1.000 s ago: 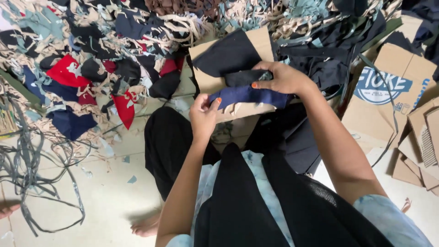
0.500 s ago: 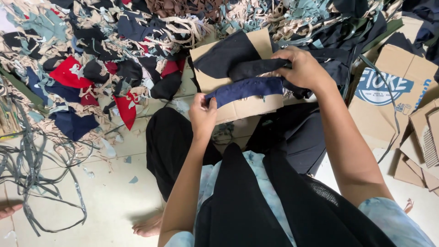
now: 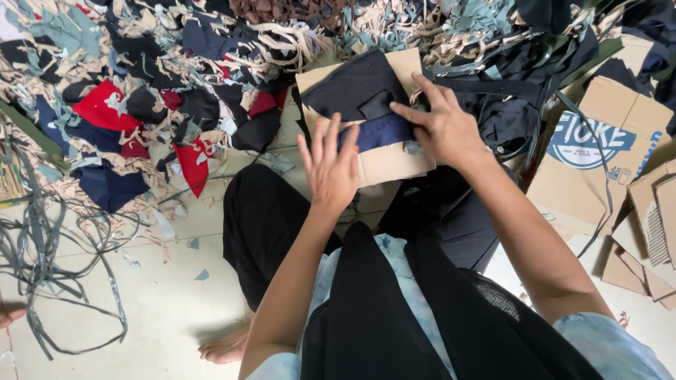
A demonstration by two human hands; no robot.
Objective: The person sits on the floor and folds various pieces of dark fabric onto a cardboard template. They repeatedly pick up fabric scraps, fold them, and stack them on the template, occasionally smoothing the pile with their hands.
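I see a deep heap of fabric scraps across the far side, tan, black, navy and teal, with red pieces at the left. Grey strips trail over the pale floor at near left. Flattened cardboard boxes lie at the right, torn pieces just beside them. A bare foot rests on the floor, near.
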